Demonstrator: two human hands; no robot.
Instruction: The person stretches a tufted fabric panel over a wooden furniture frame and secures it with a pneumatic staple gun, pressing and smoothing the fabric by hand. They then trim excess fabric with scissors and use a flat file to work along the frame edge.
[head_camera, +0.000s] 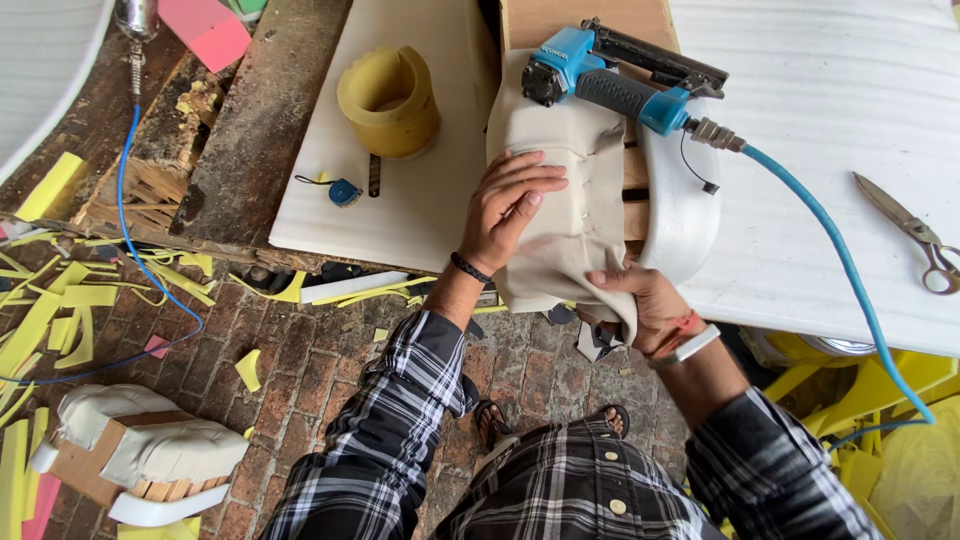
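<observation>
A blue staple gun (610, 80) lies on the far end of the cushion (580, 190), scissors (915, 235) well apart. Our left hand (510, 205) presses flat, fingers spread, on the cushion at the table (830, 120) edge, its length running away from us. Our right hand (650, 300) pinches its fabric (560, 265).

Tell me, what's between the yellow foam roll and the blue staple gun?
Between the yellow foam roll and the blue staple gun, the head view shows bare white foam sheet, then the edge of the cream fabric that the left hand presses down.
</observation>
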